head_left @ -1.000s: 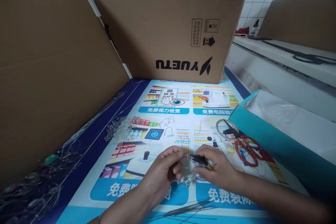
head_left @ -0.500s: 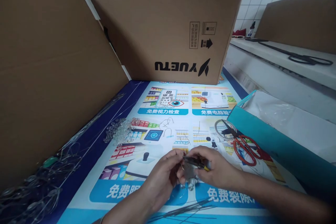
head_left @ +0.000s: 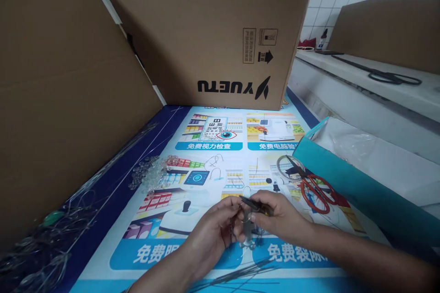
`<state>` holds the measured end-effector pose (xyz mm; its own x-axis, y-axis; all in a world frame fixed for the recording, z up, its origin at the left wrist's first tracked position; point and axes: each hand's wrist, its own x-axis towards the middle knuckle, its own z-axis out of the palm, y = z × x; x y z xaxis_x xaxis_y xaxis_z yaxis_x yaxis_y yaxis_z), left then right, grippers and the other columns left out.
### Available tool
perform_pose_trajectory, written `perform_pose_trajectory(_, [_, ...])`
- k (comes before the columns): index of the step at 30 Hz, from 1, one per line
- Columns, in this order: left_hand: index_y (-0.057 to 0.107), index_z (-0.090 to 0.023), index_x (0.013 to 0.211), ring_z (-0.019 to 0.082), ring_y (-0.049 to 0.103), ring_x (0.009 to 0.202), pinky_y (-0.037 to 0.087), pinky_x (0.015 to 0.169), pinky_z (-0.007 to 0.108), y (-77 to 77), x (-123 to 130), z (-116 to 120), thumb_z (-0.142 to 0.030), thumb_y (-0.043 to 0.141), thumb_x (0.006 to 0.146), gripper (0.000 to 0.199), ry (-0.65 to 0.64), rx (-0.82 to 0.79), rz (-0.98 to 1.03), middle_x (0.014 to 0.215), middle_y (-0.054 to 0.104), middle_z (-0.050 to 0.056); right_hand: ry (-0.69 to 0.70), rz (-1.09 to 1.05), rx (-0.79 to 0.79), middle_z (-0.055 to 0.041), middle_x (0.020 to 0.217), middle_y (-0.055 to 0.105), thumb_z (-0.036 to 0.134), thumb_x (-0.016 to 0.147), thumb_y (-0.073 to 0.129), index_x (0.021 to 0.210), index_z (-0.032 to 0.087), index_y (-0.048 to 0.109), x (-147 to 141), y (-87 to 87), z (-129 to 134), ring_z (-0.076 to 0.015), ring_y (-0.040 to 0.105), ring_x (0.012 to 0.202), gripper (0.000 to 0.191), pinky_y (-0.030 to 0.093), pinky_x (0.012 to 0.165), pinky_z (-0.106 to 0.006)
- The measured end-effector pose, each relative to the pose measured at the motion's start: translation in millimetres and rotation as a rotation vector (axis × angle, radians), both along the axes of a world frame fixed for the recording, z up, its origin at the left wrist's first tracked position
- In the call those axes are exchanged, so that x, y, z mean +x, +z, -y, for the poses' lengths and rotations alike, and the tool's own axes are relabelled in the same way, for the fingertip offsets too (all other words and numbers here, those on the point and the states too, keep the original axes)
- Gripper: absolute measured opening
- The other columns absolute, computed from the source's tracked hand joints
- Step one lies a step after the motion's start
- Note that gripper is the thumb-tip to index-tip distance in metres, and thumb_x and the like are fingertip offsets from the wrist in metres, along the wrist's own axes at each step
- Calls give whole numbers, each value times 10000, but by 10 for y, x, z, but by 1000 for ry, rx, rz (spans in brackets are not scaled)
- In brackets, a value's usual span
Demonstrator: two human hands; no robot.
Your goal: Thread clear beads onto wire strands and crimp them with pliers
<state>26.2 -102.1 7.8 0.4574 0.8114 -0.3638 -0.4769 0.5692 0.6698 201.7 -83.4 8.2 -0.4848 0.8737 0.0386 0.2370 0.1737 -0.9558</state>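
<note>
My left hand (head_left: 210, 229) is closed, thumb and fingers pinching a thin wire piece with clear beads (head_left: 248, 241) hanging below the fingertips. In my right hand (head_left: 287, 220) is a small pair of pliers (head_left: 258, 206) with dark jaws and some yellow on the handles. The jaws point left and meet the wire close to my left fingertips; whether they grip it is too small to tell. Below my hands lies a bundle of thin dark wires (head_left: 233, 275). A pile of clear beads (head_left: 153, 176) sits farther off to the left.
Red-handled scissors (head_left: 318, 192) lie over a clear ring (head_left: 280, 169) at right, beside a teal box (head_left: 343, 183). Tangled wire pieces (head_left: 41, 249) line the left edge. Cardboard panels (head_left: 192, 32) stand at left and back. Large black scissors (head_left: 392, 77) rest on a ledge.
The view has shifted slightly, moving the surroundings left. The pliers' jaws have turned to point more up and left, and the beaded piece hangs at a slightly different angle.
</note>
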Motion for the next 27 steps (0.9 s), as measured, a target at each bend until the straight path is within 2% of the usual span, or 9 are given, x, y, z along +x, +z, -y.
perform_pose_trajectory(9, [600, -108, 871, 92, 451, 541, 443, 605, 286, 13, -3, -31, -137, 432, 809, 181, -5, 38, 31, 715, 504, 33, -21, -90, -58, 5, 758, 542, 256, 770, 567, 861, 160, 589, 2, 11, 13, -125, 487, 717, 134, 383, 629, -231])
perform_pose_trajectory(15, [587, -115, 874, 101, 477, 531, 453, 612, 285, 5, -2, -32, -117, 486, 794, 129, -21, 43, -9, 616, 508, 17, -32, -124, -113, -4, 770, 552, 290, 778, 569, 861, 158, 579, -3, -2, 14, -130, 488, 735, 156, 396, 650, -240])
perform_pose_trajectory(19, [596, -109, 875, 87, 475, 529, 471, 631, 301, 3, 4, -17, -154, 528, 805, 107, -20, 40, -9, 663, 528, 23, -65, -135, -129, -8, 777, 560, 294, 798, 546, 853, 160, 572, -19, -1, 6, -130, 496, 733, 148, 402, 650, -240])
perform_pose_trajectory(27, [626, -80, 862, 103, 539, 545, 441, 583, 248, -27, -4, -6, -158, 537, 793, 137, -77, 55, -17, 734, 563, 56, -107, -77, -145, 15, 682, 528, 297, 780, 573, 753, 153, 562, 6, 45, -18, -105, 461, 647, 147, 372, 582, -215])
